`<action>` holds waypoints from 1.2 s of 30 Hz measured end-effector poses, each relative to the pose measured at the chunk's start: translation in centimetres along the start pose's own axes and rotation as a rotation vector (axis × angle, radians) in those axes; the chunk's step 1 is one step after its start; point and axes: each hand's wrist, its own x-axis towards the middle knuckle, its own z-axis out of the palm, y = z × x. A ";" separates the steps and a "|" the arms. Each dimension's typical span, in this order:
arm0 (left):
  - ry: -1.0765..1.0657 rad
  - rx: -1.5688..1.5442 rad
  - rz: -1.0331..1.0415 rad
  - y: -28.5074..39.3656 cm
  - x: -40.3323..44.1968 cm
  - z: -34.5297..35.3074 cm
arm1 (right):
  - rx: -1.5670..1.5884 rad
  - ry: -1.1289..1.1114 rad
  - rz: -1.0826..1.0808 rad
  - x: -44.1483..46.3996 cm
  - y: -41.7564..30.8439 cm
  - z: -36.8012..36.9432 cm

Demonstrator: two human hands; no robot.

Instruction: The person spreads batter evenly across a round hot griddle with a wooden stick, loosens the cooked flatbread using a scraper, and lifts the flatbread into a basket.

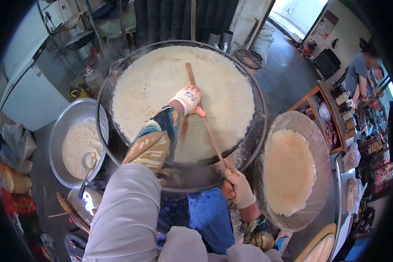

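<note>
A wide, pale crepe [148, 91] covers most of the large round griddle [196, 174] in front of me. Across it lies a long wooden spatula [214, 142], its flat blade pointing to the far side. My left hand [187, 100], in a fingerless-looking white glove, is closed around the spatula near its blade, low over the crepe. At the griddle's near right edge my right hand [239, 188], gloved too, grips the handle's end. The left palm hides part of the spatula, and the left forearm covers part of the crepe.
On the left, a metal basin [56, 135] holds pale batter or flour and a ladle [90, 161]. A finished crepe [290, 172] rests on a round, cloth-covered tray [321, 192] at right. Beyond stands a wooden table [323, 94] with jars; a person [358, 74] is behind it.
</note>
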 end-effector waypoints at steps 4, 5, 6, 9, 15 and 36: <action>0.020 0.009 -0.055 -4.9 -5.0 -0.8 | -0.099 -0.018 0.011 1.4 1.1 4.0; 0.044 0.033 -0.059 -5.9 -6.8 -1.1 | -0.123 -0.022 0.021 1.5 1.7 5.1; 0.067 0.056 -0.066 -6.7 -8.7 -1.4 | -0.156 -0.043 0.005 1.7 2.6 5.9; 0.039 0.054 -0.177 -8.3 -15.4 -2.2 | -0.376 -0.024 0.034 1.1 4.6 9.2; -0.325 0.078 -0.484 -6.8 -31.3 -5.4 | -0.645 -0.128 -0.046 -2.7 12.0 11.6; 1.185 -0.661 -0.799 12.6 -60.5 -12.4 | -0.916 -1.435 -1.322 -8.0 20.1 29.5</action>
